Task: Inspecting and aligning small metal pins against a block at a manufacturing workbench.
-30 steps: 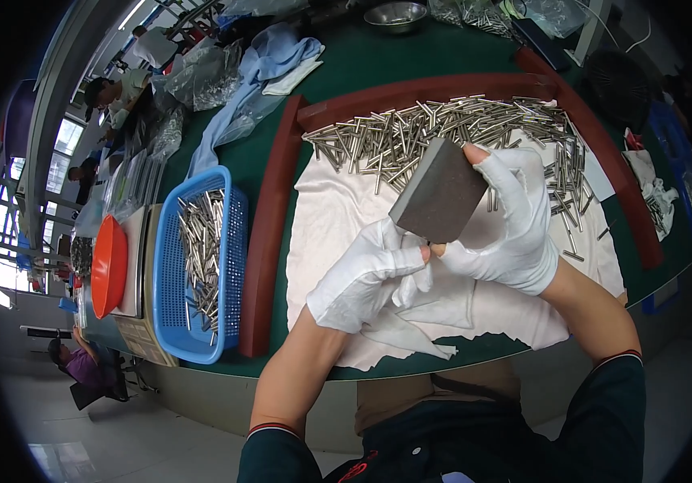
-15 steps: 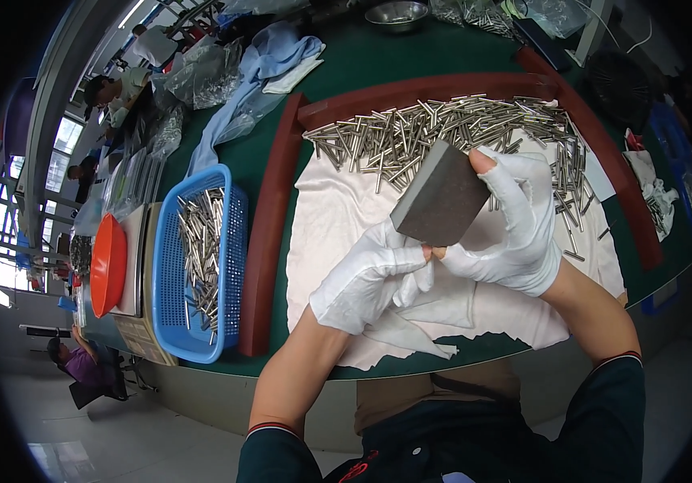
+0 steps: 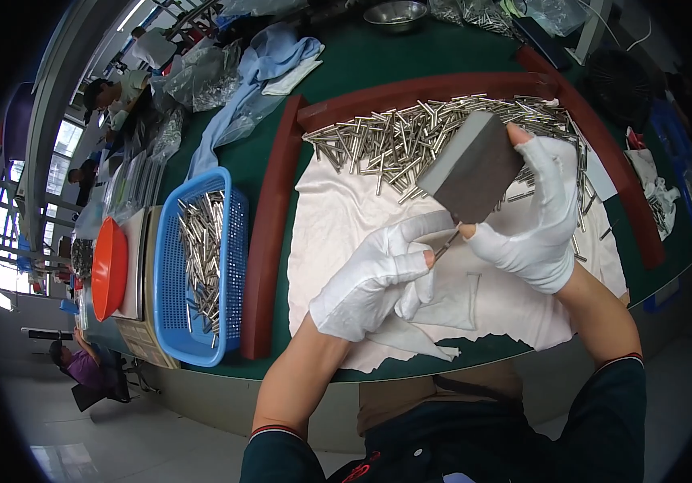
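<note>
One thin metal pin (image 3: 445, 245), mostly hidden, pinched in gloved left hand (image 3: 378, 278) over white cloth (image 3: 346, 217) mid-desk. One grey block (image 3: 470, 167) gripped in right hand (image 3: 535, 217). Beyond, uncountable pin heap (image 3: 410, 137); one blue basket (image 3: 201, 266) at left edge.

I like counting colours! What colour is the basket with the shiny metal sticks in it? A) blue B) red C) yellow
A: the basket at the person's left is blue mesh plastic, and the metal rods lie inside it.
</note>
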`<state>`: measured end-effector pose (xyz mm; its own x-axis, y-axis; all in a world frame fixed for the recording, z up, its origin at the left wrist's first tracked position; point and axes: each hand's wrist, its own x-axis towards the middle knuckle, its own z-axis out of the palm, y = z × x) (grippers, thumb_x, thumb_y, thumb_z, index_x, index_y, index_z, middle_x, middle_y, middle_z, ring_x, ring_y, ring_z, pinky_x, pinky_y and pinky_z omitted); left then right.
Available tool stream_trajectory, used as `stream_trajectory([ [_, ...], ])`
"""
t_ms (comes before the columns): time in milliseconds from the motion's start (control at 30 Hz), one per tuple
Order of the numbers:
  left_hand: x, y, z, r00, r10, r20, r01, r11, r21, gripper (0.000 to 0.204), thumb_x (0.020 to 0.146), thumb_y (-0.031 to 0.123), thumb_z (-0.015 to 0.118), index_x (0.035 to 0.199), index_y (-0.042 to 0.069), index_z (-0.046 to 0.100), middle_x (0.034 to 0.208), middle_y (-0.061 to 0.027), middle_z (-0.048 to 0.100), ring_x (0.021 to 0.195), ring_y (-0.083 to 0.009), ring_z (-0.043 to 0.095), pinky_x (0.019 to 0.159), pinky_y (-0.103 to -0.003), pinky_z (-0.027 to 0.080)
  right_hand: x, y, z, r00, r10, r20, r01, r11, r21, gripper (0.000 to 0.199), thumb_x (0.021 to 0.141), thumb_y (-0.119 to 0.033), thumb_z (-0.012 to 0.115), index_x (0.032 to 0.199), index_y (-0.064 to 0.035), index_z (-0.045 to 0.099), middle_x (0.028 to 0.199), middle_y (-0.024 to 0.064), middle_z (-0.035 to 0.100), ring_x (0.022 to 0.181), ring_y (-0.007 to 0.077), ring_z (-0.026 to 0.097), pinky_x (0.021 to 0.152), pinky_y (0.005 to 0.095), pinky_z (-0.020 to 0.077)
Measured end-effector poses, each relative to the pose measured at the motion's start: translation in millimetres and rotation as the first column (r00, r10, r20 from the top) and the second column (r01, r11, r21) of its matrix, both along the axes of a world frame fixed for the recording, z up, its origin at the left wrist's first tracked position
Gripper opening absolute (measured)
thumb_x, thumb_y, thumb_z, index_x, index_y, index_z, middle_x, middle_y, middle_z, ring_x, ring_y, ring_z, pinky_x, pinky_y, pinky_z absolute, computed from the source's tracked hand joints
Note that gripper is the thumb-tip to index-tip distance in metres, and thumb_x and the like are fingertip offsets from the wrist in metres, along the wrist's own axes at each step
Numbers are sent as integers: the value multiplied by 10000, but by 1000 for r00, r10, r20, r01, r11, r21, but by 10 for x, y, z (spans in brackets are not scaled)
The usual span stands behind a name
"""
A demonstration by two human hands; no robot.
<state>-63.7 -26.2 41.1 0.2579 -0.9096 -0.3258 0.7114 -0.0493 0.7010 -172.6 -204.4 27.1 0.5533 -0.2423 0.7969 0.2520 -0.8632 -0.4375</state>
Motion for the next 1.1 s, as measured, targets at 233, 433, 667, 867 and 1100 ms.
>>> stream_trajectory([
  [233,7,-62,40,997,31,72,-29,999,-31,631,797,179,640,1310,-77,376,578,-49,555,395,-96,480,384,-188,362,-14,-7,6,999,-15,-43,16,1000,20,816,576,-204,802,1278,9,444,1089,111,468,984,216,493,835,313,421],
  [433,58,-12,-31,981,55,188,-39,995,-91,658,807,122,632,1369,-39,331,676,-74,602,509,-112,549,459,-200,442,14,56,20,998,34,-58,-39,996,-76,819,524,-192,800,1253,-4,477,1001,108,480,882,224,502,741,322,435],
  [667,132,14,-40,989,20,144,-3,993,-118,677,830,135,637,1401,3,299,689,-96,610,507,-126,567,464,-216,461,14,53,2,996,49,-72,-54,996,-64,817,517,-178,797,1248,-2,478,1009,110,476,882,229,506,741,328,435],
  [867,109,11,-91,974,80,212,-59,993,-106,666,841,130,629,1403,3,295,714,-116,616,522,-143,583,460,-224,462,20,48,11,995,48,-84,-55,995,-81,810,513,-178,801,1237,6,487,1009,106,475,873,227,507,739,327,435],
  [1100,23,-13,-11,971,68,230,-61,997,-36,558,853,110,615,1332,-27,364,798,-133,639,554,-159,601,461,-248,483,72,81,44,998,57,-15,-58,996,-65,816,512,-173,813,1238,5,485,1004,107,480,871,226,510,732,326,443],
])
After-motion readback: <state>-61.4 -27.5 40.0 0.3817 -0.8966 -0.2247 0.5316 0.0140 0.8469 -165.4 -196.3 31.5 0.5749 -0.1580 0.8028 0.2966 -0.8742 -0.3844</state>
